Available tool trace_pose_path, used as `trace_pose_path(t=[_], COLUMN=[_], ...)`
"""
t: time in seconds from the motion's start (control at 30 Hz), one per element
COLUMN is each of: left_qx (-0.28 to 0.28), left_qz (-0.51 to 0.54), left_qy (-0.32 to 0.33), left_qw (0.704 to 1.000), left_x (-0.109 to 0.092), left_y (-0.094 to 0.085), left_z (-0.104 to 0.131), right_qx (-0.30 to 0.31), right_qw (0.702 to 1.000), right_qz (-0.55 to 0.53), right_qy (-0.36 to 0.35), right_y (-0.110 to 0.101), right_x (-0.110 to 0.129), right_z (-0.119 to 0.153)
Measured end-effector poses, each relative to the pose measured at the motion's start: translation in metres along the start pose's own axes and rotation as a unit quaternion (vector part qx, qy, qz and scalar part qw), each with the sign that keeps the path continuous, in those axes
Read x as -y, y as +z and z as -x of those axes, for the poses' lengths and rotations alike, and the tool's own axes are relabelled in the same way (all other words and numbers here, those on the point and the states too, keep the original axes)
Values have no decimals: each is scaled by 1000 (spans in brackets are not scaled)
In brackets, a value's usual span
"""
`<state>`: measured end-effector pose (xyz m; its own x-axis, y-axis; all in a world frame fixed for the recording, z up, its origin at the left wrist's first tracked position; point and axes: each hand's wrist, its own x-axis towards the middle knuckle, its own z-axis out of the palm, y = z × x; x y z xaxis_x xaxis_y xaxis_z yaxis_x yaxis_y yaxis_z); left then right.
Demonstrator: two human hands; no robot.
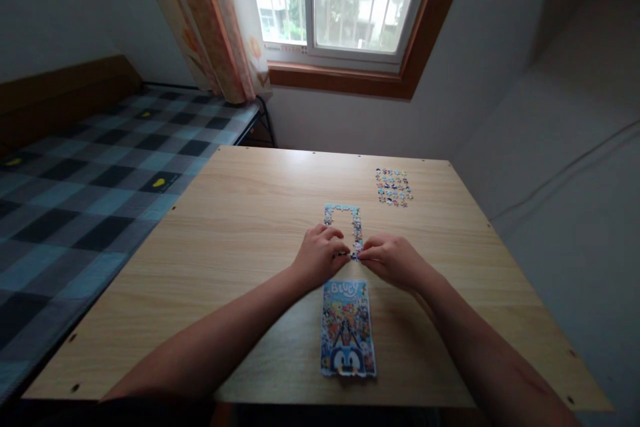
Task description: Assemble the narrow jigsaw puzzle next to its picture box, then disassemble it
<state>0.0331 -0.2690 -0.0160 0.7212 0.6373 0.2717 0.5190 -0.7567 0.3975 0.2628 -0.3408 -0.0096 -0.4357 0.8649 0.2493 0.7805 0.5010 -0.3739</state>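
A narrow rectangular border of joined jigsaw puzzle pieces (357, 221) lies on the table, with bare wood inside it. My left hand (321, 252) covers the border's lower left part; its fingers are bent, with the tips closed on the bottom edge. At the lower right corner, my right hand (393, 257) pinches a small puzzle piece (355, 256) with thumb and forefinger. The two hands' fingertips almost meet there. Just below them lies a colourful picture sheet (347, 330) with "BLUEY" lettering and cartoon figures. My left hand hides part of the border's left side.
Loose puzzle pieces (394, 187) are laid out in rows at the back right of the wooden table (240, 227). A bed with a checked cover (165, 143) stands on the left. Beyond the table are a curtain (210, 20) and a barred window (350, 0).
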Motion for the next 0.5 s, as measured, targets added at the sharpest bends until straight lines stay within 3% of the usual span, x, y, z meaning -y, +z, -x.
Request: trace_pose_path(t=[0.37,0.5], left_qx=[6,7], left_qz=[-8,-36], left_qy=[-5,26], left_qw=[1000,999], left_x=[-3,-6], left_y=[0,-3], left_z=[-1,-2], right_qx=[-2,-4], right_qw=[1000,1000], right_qz=[12,9], right_qy=[8,5], right_y=[2,2], right_x=[1,1], right_z=[-2,-1])
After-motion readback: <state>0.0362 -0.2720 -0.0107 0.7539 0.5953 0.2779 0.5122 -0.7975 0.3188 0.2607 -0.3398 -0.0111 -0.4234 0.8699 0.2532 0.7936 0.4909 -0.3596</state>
